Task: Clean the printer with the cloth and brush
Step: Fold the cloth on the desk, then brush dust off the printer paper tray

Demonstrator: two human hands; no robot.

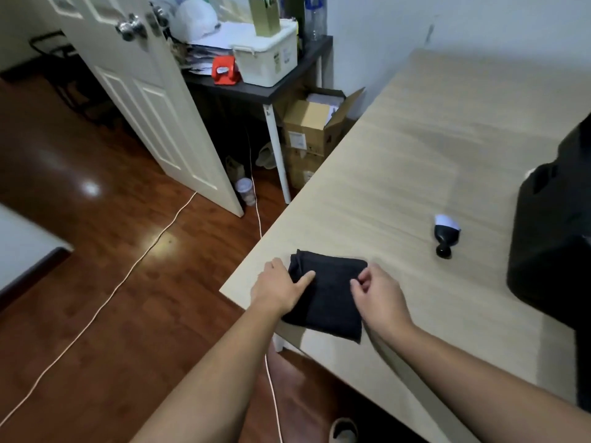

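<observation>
A folded black cloth (329, 295) lies at the near left corner of the light wooden table (415, 148). My left hand (281, 289) rests on the cloth's left edge, fingers flat and apart. My right hand (380, 295) hovers at the cloth's right edge with its fingers curled, pinching at or just above the fabric. A small brush (445, 235) with a black handle and white bristles lies on the table further right. The black printer (553, 238) stands at the right edge of the view, partly cut off.
A dark side table (256, 87) left of the wooden table carries a white box, papers and a red item. Cardboard boxes (313, 135) sit below it. An open white door (137, 91) and a white cable (128, 270) on the wood floor are to the left.
</observation>
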